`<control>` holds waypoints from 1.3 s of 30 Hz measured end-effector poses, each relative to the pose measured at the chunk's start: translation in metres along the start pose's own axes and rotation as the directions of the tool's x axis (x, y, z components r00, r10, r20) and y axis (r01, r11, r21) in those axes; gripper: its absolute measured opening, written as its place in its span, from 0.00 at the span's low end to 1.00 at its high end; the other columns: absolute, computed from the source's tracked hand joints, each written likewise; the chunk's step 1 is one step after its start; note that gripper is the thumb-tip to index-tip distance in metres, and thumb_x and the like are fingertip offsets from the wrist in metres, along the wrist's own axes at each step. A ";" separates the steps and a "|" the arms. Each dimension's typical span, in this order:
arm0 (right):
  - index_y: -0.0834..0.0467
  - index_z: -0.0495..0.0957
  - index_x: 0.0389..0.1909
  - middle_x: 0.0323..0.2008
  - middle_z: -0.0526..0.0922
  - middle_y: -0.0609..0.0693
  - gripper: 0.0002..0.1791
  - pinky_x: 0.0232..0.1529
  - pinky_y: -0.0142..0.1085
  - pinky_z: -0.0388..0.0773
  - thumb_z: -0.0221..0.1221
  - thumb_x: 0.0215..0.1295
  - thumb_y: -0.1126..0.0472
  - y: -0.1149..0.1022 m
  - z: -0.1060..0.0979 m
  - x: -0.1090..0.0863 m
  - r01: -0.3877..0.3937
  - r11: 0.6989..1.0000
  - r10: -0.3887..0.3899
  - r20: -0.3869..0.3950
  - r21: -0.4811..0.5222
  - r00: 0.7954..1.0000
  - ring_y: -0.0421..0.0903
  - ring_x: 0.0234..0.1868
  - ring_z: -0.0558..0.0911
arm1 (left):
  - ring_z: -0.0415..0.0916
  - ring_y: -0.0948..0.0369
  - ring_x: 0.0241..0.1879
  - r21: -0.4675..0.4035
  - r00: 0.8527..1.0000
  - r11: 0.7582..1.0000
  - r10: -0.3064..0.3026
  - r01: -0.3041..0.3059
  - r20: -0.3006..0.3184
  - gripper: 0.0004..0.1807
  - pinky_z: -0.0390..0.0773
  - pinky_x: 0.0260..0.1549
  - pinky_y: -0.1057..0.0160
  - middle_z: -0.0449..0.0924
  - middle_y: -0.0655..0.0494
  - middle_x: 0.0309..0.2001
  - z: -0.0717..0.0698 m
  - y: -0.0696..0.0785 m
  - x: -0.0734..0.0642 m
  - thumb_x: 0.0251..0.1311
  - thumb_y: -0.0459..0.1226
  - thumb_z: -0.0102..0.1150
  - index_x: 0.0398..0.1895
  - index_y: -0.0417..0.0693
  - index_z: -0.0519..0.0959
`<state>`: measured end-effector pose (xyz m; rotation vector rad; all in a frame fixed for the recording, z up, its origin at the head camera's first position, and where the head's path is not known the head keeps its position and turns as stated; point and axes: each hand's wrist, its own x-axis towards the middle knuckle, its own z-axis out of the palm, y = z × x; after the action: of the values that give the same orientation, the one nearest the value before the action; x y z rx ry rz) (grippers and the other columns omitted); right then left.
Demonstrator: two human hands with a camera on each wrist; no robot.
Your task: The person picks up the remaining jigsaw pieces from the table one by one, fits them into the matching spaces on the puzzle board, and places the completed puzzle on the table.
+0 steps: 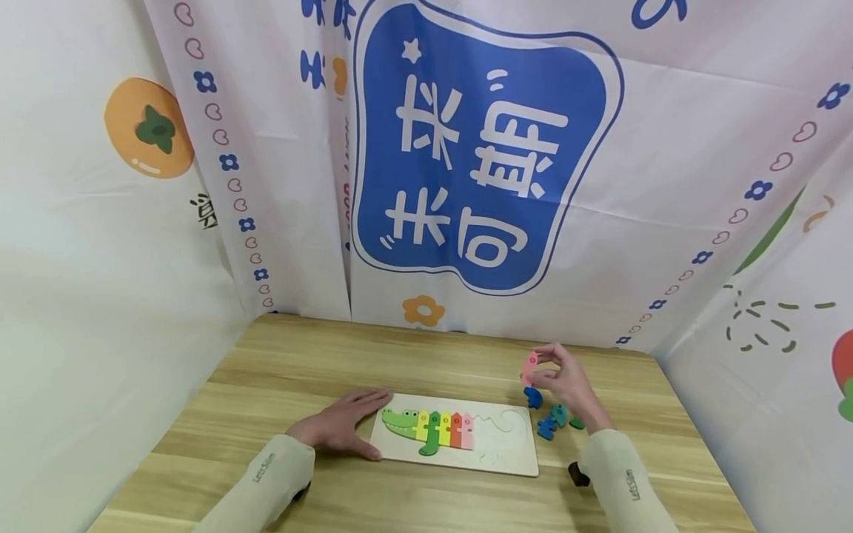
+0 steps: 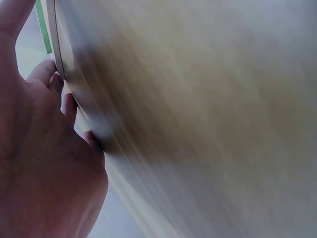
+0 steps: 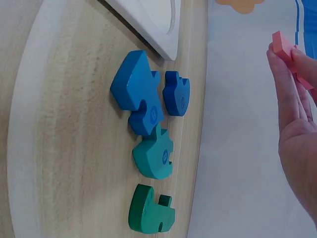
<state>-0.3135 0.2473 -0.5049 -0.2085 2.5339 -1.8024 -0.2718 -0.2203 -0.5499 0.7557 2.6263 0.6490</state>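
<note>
A wooden puzzle board (image 1: 493, 460) lies on the table, its left part filled with a crocodile's green head (image 1: 401, 422) and yellow, green, red and pink body pieces. The right part shows only the printed outline. My left hand (image 1: 343, 423) rests at the board's left edge with fingers spread, thumb near the lower corner. Above the table, beyond the board's upper right corner, my right hand (image 1: 563, 377) pinches a pink puzzle piece (image 1: 529, 368) between thumb and fingers. Below it lie a dark blue piece (image 3: 176, 94), a larger blue piece (image 3: 136, 89), a teal piece (image 3: 154, 154) and a green piece (image 3: 150, 212).
The wood-grain table (image 1: 293, 363) meets a printed white curtain (image 1: 300, 244) at its back edge, with more white cloth at both sides. A dark wrist strap part (image 1: 578, 474) shows beside the right sleeve.
</note>
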 end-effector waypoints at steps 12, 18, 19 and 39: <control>0.61 0.69 0.69 0.59 0.76 0.64 0.31 0.51 0.47 0.87 0.65 0.67 0.73 0.003 0.001 -0.001 -0.032 0.999 0.032 0.001 -0.011 0.999 0.50 0.46 0.89 | 0.46 0.42 0.81 0.003 1.000 1.000 0.007 -0.007 0.002 0.61 0.55 0.73 0.31 0.50 0.53 0.84 -0.001 0.002 0.000 0.50 0.65 0.74 0.84 0.59 0.53; 0.62 0.70 0.68 0.57 0.76 0.64 0.31 0.48 0.45 0.88 0.66 0.66 0.74 0.004 0.002 -0.004 -0.004 1.000 0.004 0.013 -0.006 1.000 0.50 0.44 0.89 | 0.45 0.44 0.82 -0.004 1.000 1.000 0.002 -0.001 0.005 0.62 0.54 0.73 0.31 0.50 0.56 0.84 0.002 -0.001 0.001 0.49 0.66 0.74 0.84 0.62 0.53; 0.63 0.70 0.68 0.57 0.76 0.64 0.31 0.47 0.44 0.88 0.66 0.65 0.74 0.004 0.003 -0.004 0.001 1.000 -0.001 0.018 -0.005 1.000 0.50 0.44 0.89 | 0.45 0.44 0.82 -0.006 1.000 1.000 -0.002 0.002 0.007 0.61 0.54 0.74 0.31 0.49 0.57 0.84 0.002 -0.002 0.002 0.49 0.66 0.73 0.84 0.63 0.53; 0.58 0.78 0.58 0.47 0.85 0.52 0.26 0.44 0.32 0.83 0.74 0.59 0.64 0.008 0.062 -0.032 0.042 0.993 -0.016 0.221 -0.110 0.975 0.45 0.44 0.84 | 0.46 0.42 0.82 -0.008 1.000 1.000 0.000 0.000 0.007 0.62 0.55 0.73 0.30 0.50 0.54 0.84 0.002 -0.002 0.004 0.49 0.66 0.73 0.84 0.59 0.54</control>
<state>-0.2769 0.1951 -0.5349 -0.4248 2.4895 -1.5462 -0.2749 -0.2194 -0.5529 0.7542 2.6162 0.6554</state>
